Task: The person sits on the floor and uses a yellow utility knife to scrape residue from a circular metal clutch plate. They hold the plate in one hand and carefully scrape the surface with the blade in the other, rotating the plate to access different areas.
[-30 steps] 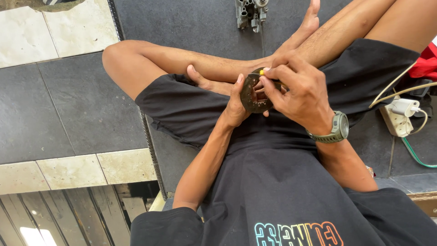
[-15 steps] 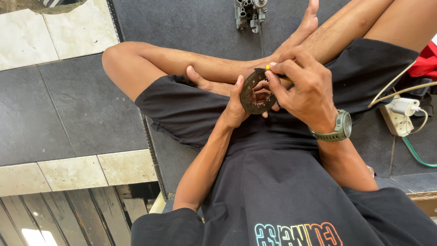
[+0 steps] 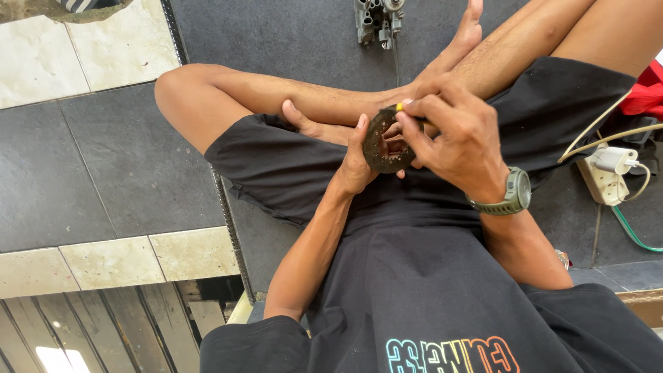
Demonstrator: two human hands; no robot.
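Note:
I sit cross-legged on a dark mat. My left hand (image 3: pixel 356 162) grips a dark, rusty metal ring (image 3: pixel 378 145) by its left edge and holds it upright over my lap. My right hand (image 3: pixel 452 138), with a grey-green watch (image 3: pixel 514 193) on the wrist, pinches a small yellow-handled tool (image 3: pixel 400 108) against the ring's top edge, its fingers reaching into the ring's centre hole. Most of the tool is hidden by the fingers.
A grey metal engine part (image 3: pixel 376 21) lies on the mat beyond my feet. A white power strip (image 3: pixel 608 176) with plugged cables and a red cloth (image 3: pixel 646 93) sit at the right. Pale stone tiles (image 3: pixel 110 259) border the mat on the left.
The ring has turned to face the camera more, showing its centre hole. My right hand shifted slightly up and right along the ring's top edge.

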